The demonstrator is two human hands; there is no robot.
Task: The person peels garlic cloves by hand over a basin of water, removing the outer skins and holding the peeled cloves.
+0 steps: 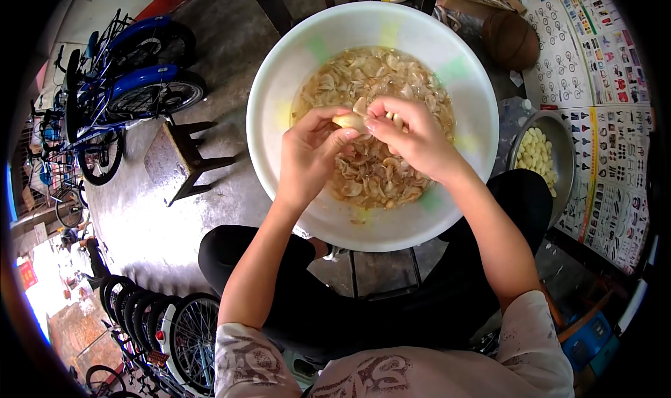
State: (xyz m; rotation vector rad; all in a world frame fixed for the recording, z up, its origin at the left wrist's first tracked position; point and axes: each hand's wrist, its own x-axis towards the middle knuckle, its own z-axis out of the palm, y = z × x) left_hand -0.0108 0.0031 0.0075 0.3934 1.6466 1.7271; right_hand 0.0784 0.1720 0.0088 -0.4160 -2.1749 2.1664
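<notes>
Over a wide white plastic basin (263,129), my left hand (307,153) pinches a pale garlic clove (347,121) between thumb and fingers. My right hand (419,139) meets it from the other side, its thumb and index finger closed at the clove's end. A piece of loose skin (361,106) sticks up between the two hands. Several peeled garlic cloves (397,120) show within the curled fingers of my right hand. Below, brownish garlic skins (381,178) float in water and fill the basin's middle. The right fingertips partly cover the clove.
Right of the basin, a metal bowl (565,150) holds many peeled cloves (535,153), partly behind my right knee. A small wooden stool (171,162) stands at left, near parked bicycles (140,83). A brown ball (510,40) and printed sheets (608,153) are at right.
</notes>
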